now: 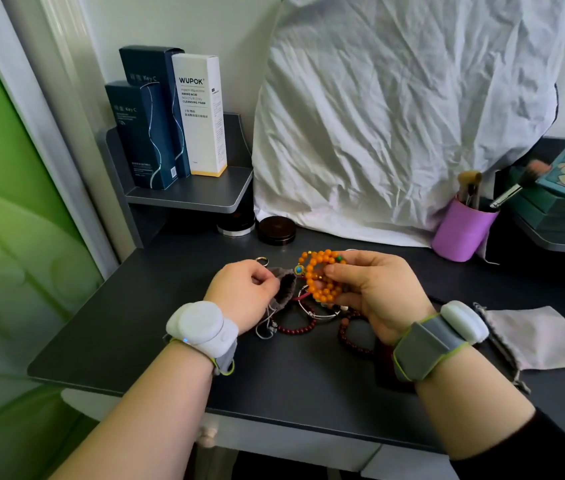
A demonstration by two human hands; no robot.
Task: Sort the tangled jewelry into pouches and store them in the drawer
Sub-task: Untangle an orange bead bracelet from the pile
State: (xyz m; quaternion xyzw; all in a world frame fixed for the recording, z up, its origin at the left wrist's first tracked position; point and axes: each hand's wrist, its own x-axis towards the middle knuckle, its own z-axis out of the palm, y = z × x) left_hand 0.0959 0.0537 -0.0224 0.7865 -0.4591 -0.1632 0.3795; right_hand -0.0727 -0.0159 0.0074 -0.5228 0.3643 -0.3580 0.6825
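The desk top (pixel 170 306) is a matt dark grey, smooth. Orange bead bracelet (pixel 322 278) looks glossy, kinda resin or plastic, while the dark red bead bracelets (pixel 296 329) look like polished wood. Thin bangle (pixel 319 315) is shiny metal. Grey pouch (pixel 283 285) is soft, velvety cloth; the pale pouch (pixel 544 337) flat matt fabric. White sheet (pixel 395 116) is crinkled cloth, boxes (pixel 201 116) smooth cardboard.

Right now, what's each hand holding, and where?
Left hand pinches the grey pouch at its open rim. Right hand holds the orange bead bracelet, coiled loops bunched in its fingers.
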